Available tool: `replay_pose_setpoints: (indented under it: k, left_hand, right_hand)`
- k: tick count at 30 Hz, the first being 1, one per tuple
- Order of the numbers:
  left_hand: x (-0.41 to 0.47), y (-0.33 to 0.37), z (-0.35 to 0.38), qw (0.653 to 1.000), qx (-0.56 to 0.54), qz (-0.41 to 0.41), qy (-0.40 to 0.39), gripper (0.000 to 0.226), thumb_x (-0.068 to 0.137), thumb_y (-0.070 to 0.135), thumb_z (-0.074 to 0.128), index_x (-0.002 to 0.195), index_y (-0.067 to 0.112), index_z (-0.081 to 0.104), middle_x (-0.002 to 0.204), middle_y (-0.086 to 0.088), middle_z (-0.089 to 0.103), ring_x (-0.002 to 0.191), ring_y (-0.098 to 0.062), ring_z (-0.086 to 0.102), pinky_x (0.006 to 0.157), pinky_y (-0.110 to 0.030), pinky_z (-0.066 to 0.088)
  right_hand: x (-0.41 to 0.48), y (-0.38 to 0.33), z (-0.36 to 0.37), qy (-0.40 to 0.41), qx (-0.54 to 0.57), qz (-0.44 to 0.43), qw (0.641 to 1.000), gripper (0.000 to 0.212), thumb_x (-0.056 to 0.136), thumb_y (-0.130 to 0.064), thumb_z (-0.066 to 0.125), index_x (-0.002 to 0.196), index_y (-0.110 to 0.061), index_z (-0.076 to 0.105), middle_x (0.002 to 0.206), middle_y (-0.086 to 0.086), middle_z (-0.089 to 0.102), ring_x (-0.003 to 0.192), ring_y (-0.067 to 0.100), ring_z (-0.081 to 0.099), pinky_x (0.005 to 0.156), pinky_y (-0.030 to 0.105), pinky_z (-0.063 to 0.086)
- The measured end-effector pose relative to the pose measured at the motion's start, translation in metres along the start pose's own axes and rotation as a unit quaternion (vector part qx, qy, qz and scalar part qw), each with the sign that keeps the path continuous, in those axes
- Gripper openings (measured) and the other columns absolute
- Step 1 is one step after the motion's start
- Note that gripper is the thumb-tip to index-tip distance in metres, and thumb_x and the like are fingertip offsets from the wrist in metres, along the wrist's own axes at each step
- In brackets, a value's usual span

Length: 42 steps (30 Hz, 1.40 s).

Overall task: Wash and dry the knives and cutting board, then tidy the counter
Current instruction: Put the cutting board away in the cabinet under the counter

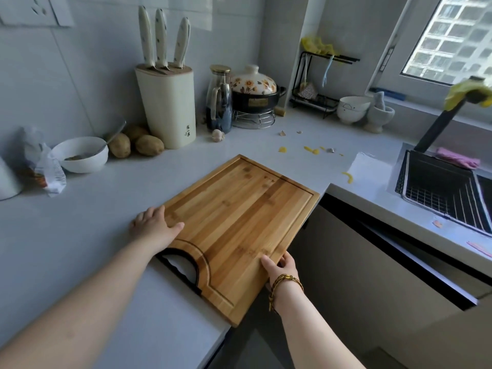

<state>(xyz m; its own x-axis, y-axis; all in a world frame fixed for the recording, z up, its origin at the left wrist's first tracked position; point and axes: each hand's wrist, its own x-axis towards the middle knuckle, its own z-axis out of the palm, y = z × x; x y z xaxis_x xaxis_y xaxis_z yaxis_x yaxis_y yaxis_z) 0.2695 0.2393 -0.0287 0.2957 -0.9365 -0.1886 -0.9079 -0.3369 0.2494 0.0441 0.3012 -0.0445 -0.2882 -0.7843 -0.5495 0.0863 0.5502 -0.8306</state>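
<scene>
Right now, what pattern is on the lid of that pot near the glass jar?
The lid is cream with orange-brown flowers; head view.
</scene>
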Motion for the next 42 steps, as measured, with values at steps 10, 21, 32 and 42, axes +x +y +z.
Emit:
replay_pose_setpoints:
  k: [10, 21, 32, 42]
  left_hand:
    - [-0.085, 0.008, 0.016, 0.995, -0.095, -0.008, -0.025, 0.082, 0.082, 0.051, 0.058, 0.145, 0.014, 0.021, 0.146, -0.012, 0.026, 0.134, -0.029, 0.022, 0.109, -0.035, 0.022]
    - [-0.157, 0.039, 0.042, 0.973, -0.206, -0.017, -0.099, 0.062, 0.090, 0.037, 0.052, 0.142, 0.011, 0.030, 0.141, -0.013, 0.035, 0.128, -0.025, 0.040, 0.105, -0.034, 0.032]
    - [-0.220, 0.116, 0.075, 0.757, -0.573, -0.149, -0.277, 0.031, 0.094, 0.025, 0.049, 0.114, 0.003, 0.057, 0.097, -0.018, 0.068, 0.092, -0.031, 0.062, 0.079, -0.041, 0.049]
    - [-0.209, 0.197, 0.130, 0.718, -0.613, -0.207, -0.258, 0.070, 0.072, 0.053, 0.065, 0.121, 0.004, 0.058, 0.112, -0.020, 0.063, 0.102, -0.033, 0.060, 0.092, -0.047, 0.047]
  right_hand:
    - [-0.011, 0.003, -0.068, -0.013, 0.077, 0.076, 0.994, 0.039, 0.091, -0.001, 0.047, 0.127, -0.017, 0.050, 0.080, 0.007, 0.059, 0.071, 0.024, 0.055, 0.069, 0.039, 0.049]
    - [-0.020, 0.023, -0.159, 0.071, 0.011, 0.004, 0.997, 0.037, 0.091, -0.023, 0.053, 0.128, -0.020, 0.053, 0.106, 0.008, 0.059, 0.094, 0.027, 0.056, 0.091, 0.042, 0.045]
    - [-0.026, 0.032, -0.275, 0.050, -0.034, 0.005, 0.998, 0.038, 0.091, -0.023, 0.053, 0.129, -0.019, 0.051, 0.106, 0.010, 0.058, 0.082, 0.025, 0.056, 0.084, 0.040, 0.043]
    - [-0.013, 0.031, -0.358, 0.042, -0.034, -0.015, 0.998, 0.039, 0.090, -0.021, 0.054, 0.129, -0.021, 0.051, 0.102, 0.005, 0.059, 0.085, 0.024, 0.055, 0.089, 0.042, 0.042]
